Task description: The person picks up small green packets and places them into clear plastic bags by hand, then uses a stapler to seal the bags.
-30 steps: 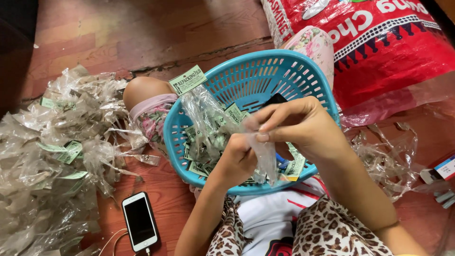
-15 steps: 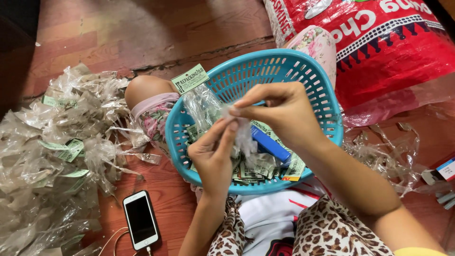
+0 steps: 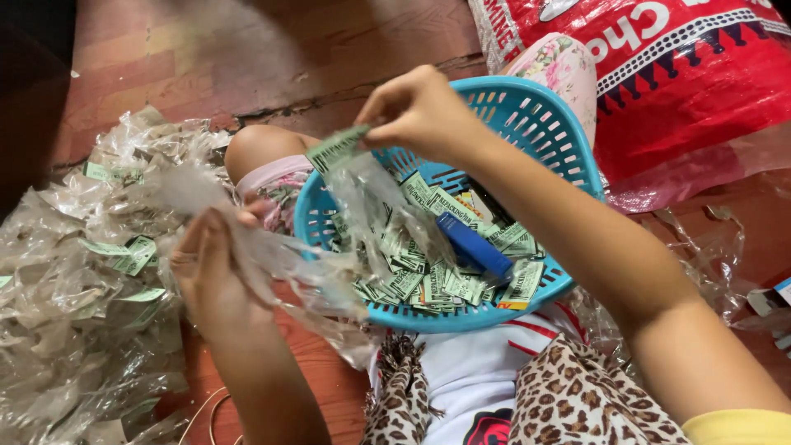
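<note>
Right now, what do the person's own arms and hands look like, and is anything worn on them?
Both hands, the left hand and the right hand, are bare: no gloves, rings, watch or bracelets show. The forearms are uncovered too. Only the right arm shows clothing, a yellow short sleeve edge at the bottom right corner. The left arm's upper part is out of frame.

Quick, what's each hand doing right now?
Left hand: grip closed on a crumpled clear plastic bag, out over the plastic pile.
Right hand: pinching a green paper label at the blue basket rim.
</note>
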